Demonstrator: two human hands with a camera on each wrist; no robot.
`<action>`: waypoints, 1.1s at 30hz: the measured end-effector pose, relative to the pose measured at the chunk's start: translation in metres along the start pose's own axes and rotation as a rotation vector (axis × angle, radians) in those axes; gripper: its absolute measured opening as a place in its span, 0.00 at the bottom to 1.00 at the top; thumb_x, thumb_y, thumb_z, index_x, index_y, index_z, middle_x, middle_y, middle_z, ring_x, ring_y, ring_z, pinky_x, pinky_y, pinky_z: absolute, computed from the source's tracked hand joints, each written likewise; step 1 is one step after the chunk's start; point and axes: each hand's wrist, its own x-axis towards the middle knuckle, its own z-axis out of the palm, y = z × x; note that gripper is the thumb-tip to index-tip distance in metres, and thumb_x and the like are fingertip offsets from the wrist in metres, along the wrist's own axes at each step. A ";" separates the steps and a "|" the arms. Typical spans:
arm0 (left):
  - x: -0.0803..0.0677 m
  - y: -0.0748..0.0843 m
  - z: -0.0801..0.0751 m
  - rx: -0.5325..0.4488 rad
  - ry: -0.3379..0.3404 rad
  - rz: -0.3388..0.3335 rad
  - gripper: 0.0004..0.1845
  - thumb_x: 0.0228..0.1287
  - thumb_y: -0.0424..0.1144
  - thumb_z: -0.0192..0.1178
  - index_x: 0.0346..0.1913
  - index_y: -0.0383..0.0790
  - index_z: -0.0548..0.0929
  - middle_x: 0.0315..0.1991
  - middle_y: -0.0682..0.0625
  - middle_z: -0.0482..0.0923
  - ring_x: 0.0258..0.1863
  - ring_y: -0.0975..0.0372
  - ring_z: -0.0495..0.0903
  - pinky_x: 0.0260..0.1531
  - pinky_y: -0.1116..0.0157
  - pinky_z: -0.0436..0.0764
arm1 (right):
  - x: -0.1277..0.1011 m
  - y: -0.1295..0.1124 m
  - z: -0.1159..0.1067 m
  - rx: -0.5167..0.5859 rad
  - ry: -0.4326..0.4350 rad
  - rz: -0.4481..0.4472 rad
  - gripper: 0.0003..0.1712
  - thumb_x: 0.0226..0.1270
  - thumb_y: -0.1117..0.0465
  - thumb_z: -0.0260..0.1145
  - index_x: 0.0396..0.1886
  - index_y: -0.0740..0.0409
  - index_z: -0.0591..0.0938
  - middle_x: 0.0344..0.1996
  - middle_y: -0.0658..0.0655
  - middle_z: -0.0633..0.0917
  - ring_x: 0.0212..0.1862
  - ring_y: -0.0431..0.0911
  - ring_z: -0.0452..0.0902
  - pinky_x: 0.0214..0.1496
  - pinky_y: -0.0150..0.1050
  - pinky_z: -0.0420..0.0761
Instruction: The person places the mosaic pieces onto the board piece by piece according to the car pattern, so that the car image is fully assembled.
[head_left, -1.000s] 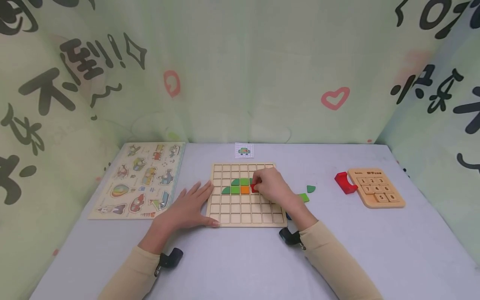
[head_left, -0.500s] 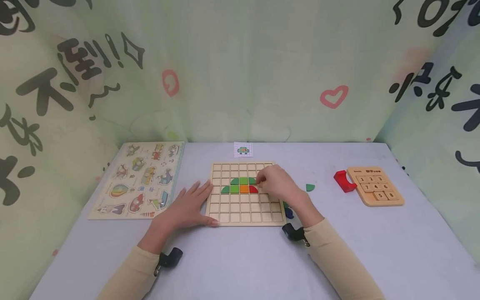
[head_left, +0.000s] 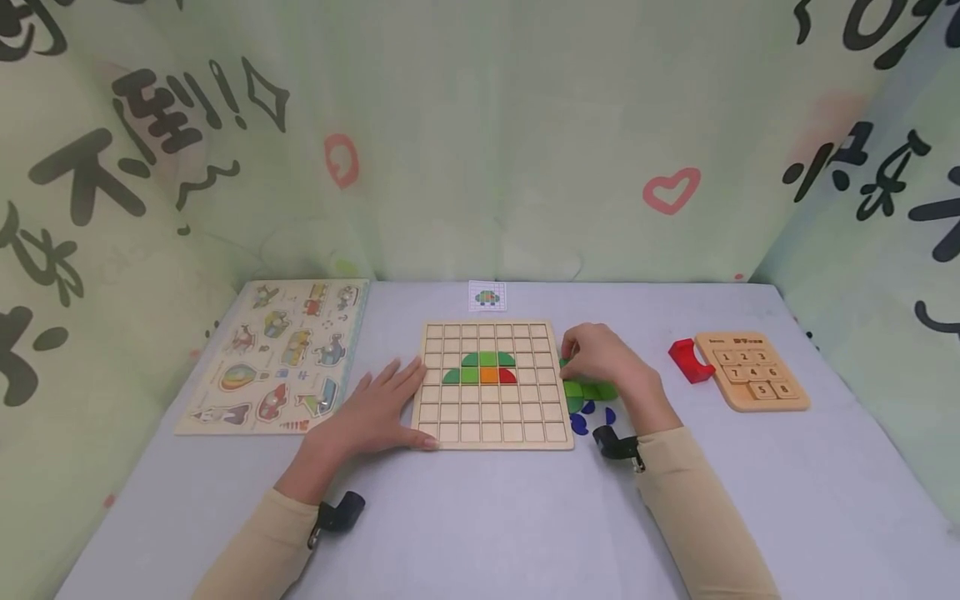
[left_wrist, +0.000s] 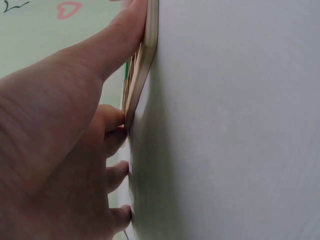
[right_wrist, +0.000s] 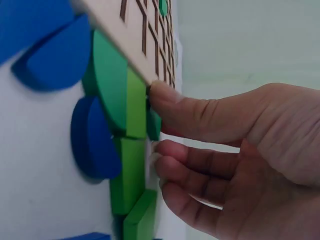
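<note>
Your right hand (head_left: 600, 358) has left the grid; half a second ago it was over the board (head_left: 491, 412), now it's just off the right edge, down at the loose pieces. Fingers bent, thumb tip by the board's edge, a dark green piece (right_wrist: 154, 124) right by the fingertips; can't tell if you're pinching it. Your left hand (head_left: 378, 417) hasn't shifted: fingers spread and fairly straight, resting against the board's left edge, thumb at the near-left corner, gripping nothing. Board sits mid-table, in front of you. The dark green quarter (head_left: 507, 360) ending the upper coloured row now shows whole, where your fingers partly hid it; the red quarter (head_left: 507, 377) ends the row below, beside the orange square (head_left: 488, 376), as before. Light green pieces (head_left: 573, 389) and blue pieces (head_left: 579, 425) along the right edge show more now. The loose green quarter seen farther right earlier is out of sight, your hand over that spot. Pattern card (head_left: 487, 297) unmoved behind the board; red arch block (head_left: 691, 361) and number board (head_left: 753, 402) likewise, far right.
</note>
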 end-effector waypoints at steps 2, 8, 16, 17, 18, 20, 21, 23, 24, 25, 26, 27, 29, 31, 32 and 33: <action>0.000 0.000 0.000 0.001 0.001 0.000 0.64 0.47 0.73 0.66 0.80 0.45 0.50 0.82 0.51 0.45 0.81 0.46 0.42 0.76 0.37 0.46 | 0.002 0.005 0.000 0.028 -0.004 -0.001 0.09 0.55 0.63 0.75 0.31 0.59 0.82 0.32 0.57 0.82 0.36 0.49 0.74 0.38 0.39 0.74; 0.000 0.000 0.000 -0.008 0.001 0.001 0.64 0.47 0.73 0.67 0.80 0.45 0.51 0.82 0.51 0.45 0.81 0.46 0.42 0.76 0.37 0.46 | 0.004 0.006 0.001 0.016 0.014 0.005 0.06 0.55 0.65 0.73 0.30 0.60 0.83 0.31 0.57 0.82 0.35 0.49 0.73 0.35 0.37 0.74; 0.002 -0.003 0.004 0.001 0.001 -0.001 0.64 0.46 0.74 0.66 0.80 0.46 0.50 0.82 0.51 0.45 0.81 0.47 0.42 0.76 0.37 0.46 | 0.001 -0.004 0.002 -0.088 0.062 0.038 0.02 0.55 0.69 0.61 0.26 0.60 0.79 0.23 0.56 0.77 0.28 0.49 0.71 0.27 0.37 0.69; 0.002 -0.003 0.004 0.002 0.001 -0.002 0.64 0.46 0.74 0.66 0.80 0.46 0.50 0.82 0.51 0.45 0.81 0.47 0.42 0.76 0.37 0.46 | 0.000 -0.005 0.002 -0.100 0.071 0.044 0.03 0.55 0.69 0.60 0.24 0.59 0.78 0.21 0.55 0.75 0.26 0.48 0.69 0.25 0.37 0.68; 0.002 -0.003 0.004 0.000 0.000 -0.002 0.64 0.46 0.74 0.66 0.80 0.46 0.50 0.82 0.51 0.45 0.81 0.47 0.42 0.76 0.37 0.46 | 0.000 -0.005 0.003 -0.114 0.078 0.048 0.06 0.56 0.69 0.59 0.22 0.59 0.76 0.19 0.54 0.74 0.25 0.47 0.68 0.24 0.36 0.67; 0.002 -0.002 0.004 -0.003 -0.002 -0.003 0.64 0.46 0.74 0.66 0.80 0.46 0.50 0.82 0.51 0.45 0.81 0.46 0.42 0.76 0.37 0.46 | 0.000 -0.004 0.003 -0.138 0.082 0.052 0.08 0.59 0.69 0.57 0.21 0.58 0.75 0.17 0.53 0.71 0.23 0.45 0.66 0.22 0.35 0.66; 0.002 -0.002 0.004 -0.004 -0.004 -0.004 0.64 0.46 0.74 0.66 0.80 0.46 0.50 0.82 0.51 0.45 0.81 0.47 0.41 0.76 0.37 0.46 | -0.001 -0.004 0.003 -0.140 0.080 0.050 0.09 0.60 0.69 0.57 0.21 0.59 0.76 0.17 0.53 0.72 0.23 0.45 0.67 0.22 0.35 0.66; 0.002 -0.001 0.003 -0.004 -0.007 -0.004 0.64 0.46 0.74 0.66 0.80 0.46 0.50 0.82 0.51 0.45 0.81 0.47 0.41 0.76 0.38 0.46 | -0.003 -0.004 0.001 -0.135 0.061 0.044 0.07 0.61 0.68 0.56 0.26 0.60 0.79 0.21 0.54 0.76 0.25 0.46 0.69 0.24 0.35 0.68; 0.002 -0.001 0.003 -0.005 -0.008 -0.003 0.64 0.46 0.74 0.66 0.80 0.46 0.50 0.82 0.51 0.45 0.81 0.47 0.41 0.76 0.37 0.46 | -0.005 -0.004 0.000 -0.125 0.044 0.043 0.06 0.62 0.67 0.57 0.29 0.60 0.80 0.24 0.55 0.78 0.27 0.46 0.71 0.25 0.35 0.70; 0.001 0.000 0.003 -0.005 -0.010 -0.003 0.64 0.46 0.74 0.66 0.80 0.46 0.50 0.82 0.51 0.45 0.81 0.47 0.41 0.76 0.37 0.46 | -0.007 -0.004 -0.002 -0.112 0.023 0.043 0.06 0.62 0.67 0.59 0.33 0.60 0.82 0.27 0.56 0.80 0.29 0.47 0.73 0.27 0.35 0.73; 0.001 0.000 0.002 -0.003 -0.012 -0.004 0.64 0.46 0.74 0.66 0.80 0.46 0.50 0.82 0.51 0.44 0.81 0.47 0.41 0.76 0.37 0.46 | -0.008 -0.004 -0.004 -0.098 -0.001 0.041 0.06 0.62 0.66 0.61 0.37 0.60 0.83 0.30 0.57 0.82 0.32 0.48 0.74 0.30 0.36 0.75; 0.001 0.000 0.002 -0.002 -0.012 -0.003 0.64 0.46 0.74 0.66 0.80 0.46 0.50 0.82 0.51 0.44 0.81 0.47 0.41 0.76 0.37 0.46 | -0.009 -0.004 -0.005 -0.087 -0.029 0.036 0.07 0.61 0.65 0.63 0.39 0.60 0.83 0.32 0.58 0.82 0.33 0.48 0.75 0.31 0.36 0.76; 0.001 0.000 0.001 0.003 -0.011 -0.004 0.65 0.45 0.75 0.66 0.80 0.45 0.50 0.82 0.51 0.44 0.81 0.46 0.41 0.76 0.37 0.46 | -0.010 -0.004 -0.006 -0.074 -0.083 0.021 0.09 0.60 0.64 0.68 0.40 0.60 0.83 0.34 0.58 0.83 0.35 0.49 0.75 0.34 0.37 0.78; 0.001 0.000 0.001 0.004 -0.010 -0.004 0.65 0.45 0.75 0.65 0.80 0.45 0.49 0.82 0.51 0.44 0.81 0.46 0.41 0.76 0.38 0.45 | -0.010 -0.003 -0.005 -0.053 -0.108 0.004 0.09 0.58 0.62 0.72 0.38 0.58 0.83 0.33 0.57 0.82 0.36 0.48 0.75 0.36 0.36 0.78; 0.001 0.000 0.000 0.007 -0.008 -0.001 0.65 0.45 0.75 0.65 0.80 0.45 0.49 0.82 0.50 0.44 0.81 0.46 0.41 0.76 0.37 0.46 | -0.009 -0.001 -0.004 -0.035 -0.110 0.001 0.08 0.58 0.62 0.72 0.36 0.58 0.83 0.32 0.56 0.81 0.36 0.48 0.75 0.36 0.36 0.77; 0.001 0.000 0.000 0.009 -0.008 0.003 0.65 0.45 0.75 0.65 0.80 0.45 0.49 0.82 0.50 0.44 0.81 0.46 0.41 0.76 0.38 0.45 | -0.008 0.001 -0.003 -0.012 -0.108 0.002 0.08 0.58 0.62 0.73 0.35 0.57 0.82 0.31 0.56 0.81 0.36 0.48 0.74 0.36 0.36 0.76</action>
